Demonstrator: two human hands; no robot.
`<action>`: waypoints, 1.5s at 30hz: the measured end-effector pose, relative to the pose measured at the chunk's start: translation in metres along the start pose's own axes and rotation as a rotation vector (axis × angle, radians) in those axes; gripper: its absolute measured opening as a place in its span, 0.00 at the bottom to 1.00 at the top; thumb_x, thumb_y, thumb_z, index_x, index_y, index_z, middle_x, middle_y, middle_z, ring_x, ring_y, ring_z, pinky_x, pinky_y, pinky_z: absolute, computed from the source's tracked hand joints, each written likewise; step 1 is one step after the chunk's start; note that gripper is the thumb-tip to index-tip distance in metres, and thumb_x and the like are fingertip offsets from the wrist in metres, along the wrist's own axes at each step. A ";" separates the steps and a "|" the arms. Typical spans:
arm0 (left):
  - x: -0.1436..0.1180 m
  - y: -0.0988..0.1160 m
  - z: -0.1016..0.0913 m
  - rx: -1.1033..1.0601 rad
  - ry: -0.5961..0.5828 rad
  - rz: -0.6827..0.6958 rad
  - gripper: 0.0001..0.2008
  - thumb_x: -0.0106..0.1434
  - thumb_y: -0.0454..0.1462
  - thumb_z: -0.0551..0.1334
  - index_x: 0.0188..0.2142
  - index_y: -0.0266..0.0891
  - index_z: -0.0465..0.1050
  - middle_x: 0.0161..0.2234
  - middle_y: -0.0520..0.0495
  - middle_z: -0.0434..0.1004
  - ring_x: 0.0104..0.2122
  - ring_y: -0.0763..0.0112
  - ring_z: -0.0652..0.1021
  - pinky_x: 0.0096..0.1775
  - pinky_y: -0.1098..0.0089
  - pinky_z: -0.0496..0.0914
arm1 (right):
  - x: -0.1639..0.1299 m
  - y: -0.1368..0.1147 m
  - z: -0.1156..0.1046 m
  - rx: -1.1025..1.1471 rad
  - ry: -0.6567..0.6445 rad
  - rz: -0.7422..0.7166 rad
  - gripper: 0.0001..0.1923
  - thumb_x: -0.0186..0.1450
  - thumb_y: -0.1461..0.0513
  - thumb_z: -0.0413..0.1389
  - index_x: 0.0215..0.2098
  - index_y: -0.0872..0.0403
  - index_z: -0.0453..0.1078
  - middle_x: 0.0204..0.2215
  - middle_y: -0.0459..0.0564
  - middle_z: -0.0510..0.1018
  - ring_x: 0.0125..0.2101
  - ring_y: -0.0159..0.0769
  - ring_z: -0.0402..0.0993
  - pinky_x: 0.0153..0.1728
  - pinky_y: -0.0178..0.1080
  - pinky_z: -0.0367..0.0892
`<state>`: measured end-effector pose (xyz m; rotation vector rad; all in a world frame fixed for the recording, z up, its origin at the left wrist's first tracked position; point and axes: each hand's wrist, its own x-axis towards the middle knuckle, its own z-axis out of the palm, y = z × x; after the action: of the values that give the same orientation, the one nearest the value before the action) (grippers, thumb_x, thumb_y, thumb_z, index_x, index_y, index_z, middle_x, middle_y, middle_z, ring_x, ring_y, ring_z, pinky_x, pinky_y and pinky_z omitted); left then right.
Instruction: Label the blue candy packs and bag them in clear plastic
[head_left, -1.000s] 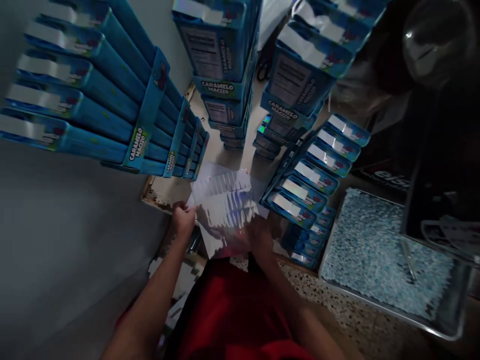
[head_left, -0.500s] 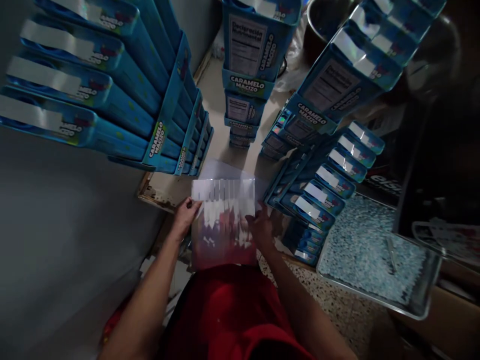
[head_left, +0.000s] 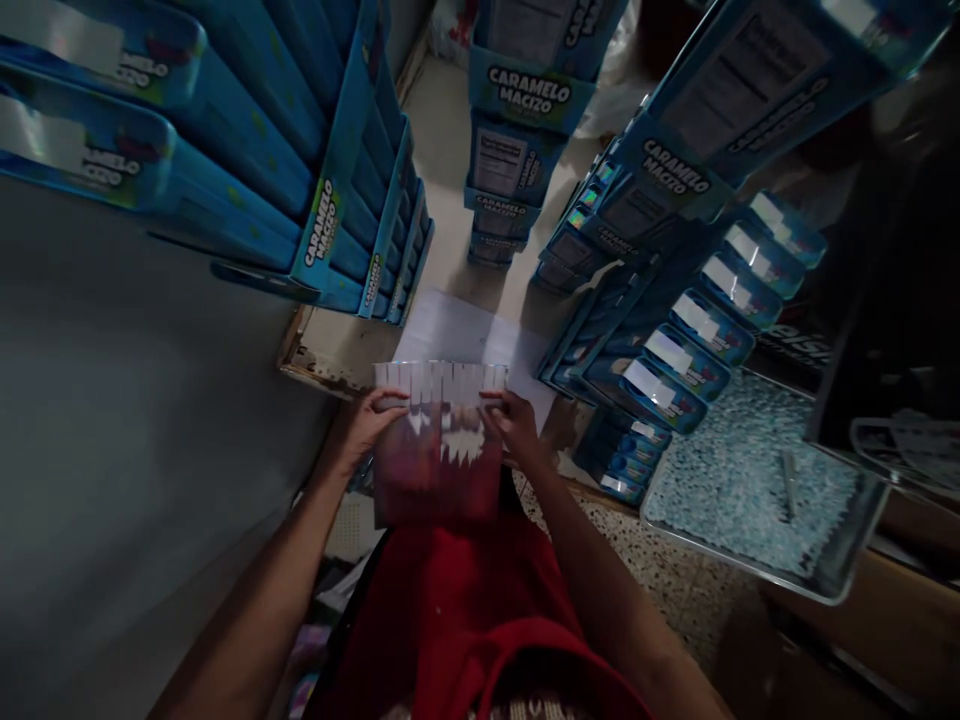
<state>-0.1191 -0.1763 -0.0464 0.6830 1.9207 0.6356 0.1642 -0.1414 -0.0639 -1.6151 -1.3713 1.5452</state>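
Observation:
A clear, see-through plastic sheet [head_left: 427, 480] hangs upright in front of my red clothing, with a row of pale, shiny vertical strips across its upper part. My left hand [head_left: 373, 418] pinches its left side near the top, thumb and fingers closed on it. At the right side, my right hand [head_left: 517, 425] grips it in the same way. Whether it is one sheet or several layers I cannot tell. Just beyond its top edge, a white paper [head_left: 480, 335] lies on the table.
Tall stacks of blue boxes [head_left: 322, 225] stand on the table [head_left: 450, 110] at left, centre [head_left: 501, 160] and right [head_left: 667, 180]. A metal tray [head_left: 750, 550] of small pale-blue pieces sits at lower right, with a thin light-coloured tool [head_left: 789, 485] in it. A grey wall [head_left: 150, 380] borders the left.
The view has shifted forward and down, bringing the box stacks closer. Both hands still hold the plastic sheet, which has tilted slightly. My right fingers have moved up towards its top edge.

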 end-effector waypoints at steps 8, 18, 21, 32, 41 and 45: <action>0.013 0.001 -0.028 -0.052 -0.247 -0.027 0.30 0.45 0.48 0.76 0.45 0.36 0.83 0.30 0.44 0.83 0.30 0.56 0.81 0.33 0.63 0.74 | -0.005 0.016 -0.015 0.163 -0.148 0.056 0.25 0.56 0.58 0.68 0.53 0.50 0.80 0.48 0.49 0.85 0.46 0.44 0.81 0.49 0.46 0.74; -0.004 0.021 -0.031 -0.019 -0.382 0.039 0.28 0.49 0.47 0.76 0.49 0.39 0.84 0.45 0.42 0.86 0.46 0.52 0.82 0.48 0.61 0.74 | -0.014 0.017 -0.024 0.277 -0.092 0.214 0.31 0.50 0.57 0.74 0.53 0.49 0.80 0.45 0.49 0.86 0.46 0.45 0.81 0.49 0.45 0.75; -0.010 0.029 -0.026 -0.091 -0.390 -0.014 0.31 0.48 0.45 0.77 0.52 0.38 0.82 0.43 0.42 0.86 0.44 0.54 0.83 0.48 0.61 0.75 | -0.016 0.006 -0.027 0.261 -0.033 0.205 0.26 0.52 0.56 0.72 0.50 0.50 0.82 0.45 0.49 0.86 0.45 0.44 0.82 0.48 0.44 0.76; -0.028 0.019 -0.003 0.182 -0.046 0.304 0.11 0.54 0.44 0.73 0.35 0.43 0.87 0.42 0.43 0.80 0.43 0.59 0.79 0.47 0.63 0.73 | -0.043 -0.022 -0.033 -0.351 0.206 0.012 0.09 0.64 0.55 0.65 0.37 0.52 0.83 0.40 0.54 0.82 0.42 0.43 0.78 0.46 0.45 0.70; -0.031 0.093 -0.030 0.259 -0.504 0.217 0.15 0.56 0.49 0.71 0.33 0.41 0.86 0.29 0.46 0.82 0.31 0.63 0.79 0.34 0.70 0.70 | -0.052 -0.056 -0.068 -0.482 -0.253 0.044 0.15 0.76 0.53 0.51 0.40 0.52 0.74 0.32 0.46 0.80 0.33 0.35 0.76 0.35 0.34 0.64; -0.006 0.076 0.007 0.171 -0.304 0.082 0.21 0.49 0.52 0.75 0.32 0.36 0.85 0.24 0.48 0.79 0.25 0.70 0.73 0.26 0.73 0.61 | -0.025 -0.047 -0.051 -1.088 -0.109 0.098 0.16 0.76 0.55 0.50 0.39 0.54 0.76 0.33 0.54 0.82 0.36 0.42 0.78 0.39 0.39 0.62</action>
<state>-0.0963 -0.1259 0.0061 0.9154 1.6819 0.3937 0.2018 -0.1330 -0.0011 -2.1965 -2.4609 0.9242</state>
